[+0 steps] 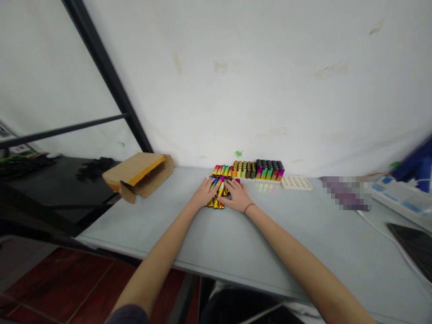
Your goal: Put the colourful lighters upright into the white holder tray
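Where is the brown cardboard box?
In the head view the cardboard box lies at the far left corner of the table, left of the left hand and the colourful lighters.

Near half of the tabletop [236, 252] is bare: open lane from the front edge to both hands, crossed only by the 2 forearms. Left hand [204, 191] and right hand [238, 195] lie flat on a pile of lighters [218, 200]. Just behind it, a row of upright lighters [251, 169] stands against the wall [253, 90], so no depth left. White tray [297, 182] sits just right of the row. Cardboard box [138, 175] at left rear, with a free gap to the left hand. Power strip [401, 198], cable [381, 229] and dark screen [413, 245] crowd the right edge.
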